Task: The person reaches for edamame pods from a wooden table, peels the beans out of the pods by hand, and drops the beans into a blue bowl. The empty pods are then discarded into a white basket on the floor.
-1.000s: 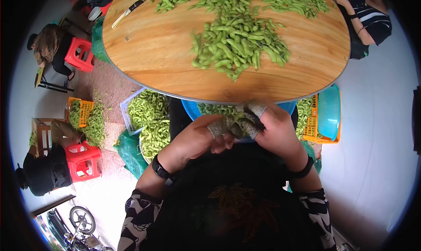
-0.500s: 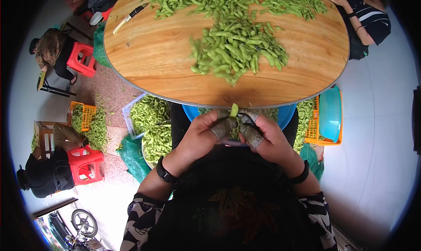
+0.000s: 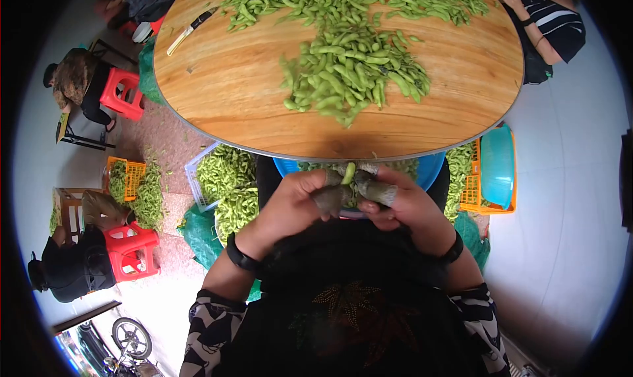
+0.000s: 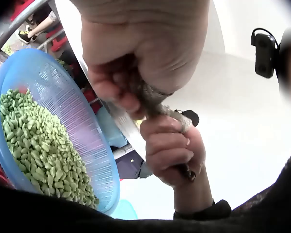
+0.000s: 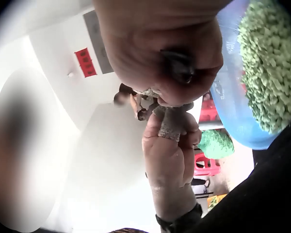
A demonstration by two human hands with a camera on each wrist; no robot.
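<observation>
A green soybean pod (image 3: 349, 173) stands up between the two hands, just below the table edge. My left hand (image 3: 295, 202) pinches it between thumb and fingers wrapped in grey tape. Beside it, the taped thumb of my right hand (image 3: 402, 196) lies against the pod's right side. The right fingers curl round a dark glossy object (image 5: 178, 65), mostly hidden in the palm; its kind I cannot tell. Beneath the hands is a blue basket (image 3: 432, 169), which holds shelled green beans (image 4: 48, 155) in the left wrist view.
Unshelled pods (image 3: 356, 67) are heaped on the round wooden table (image 3: 224, 100), with a knife (image 3: 191, 31) at its left. Crates of pods (image 3: 227, 169) stand at left, and an orange crate with a teal basin (image 3: 496, 166) at right. Other people sit around on red stools (image 3: 132, 252).
The hands were turned together in a blur a second ago; then the pod came up between them. Since then it has dropped slightly, and the right thumb has swung toward it.
</observation>
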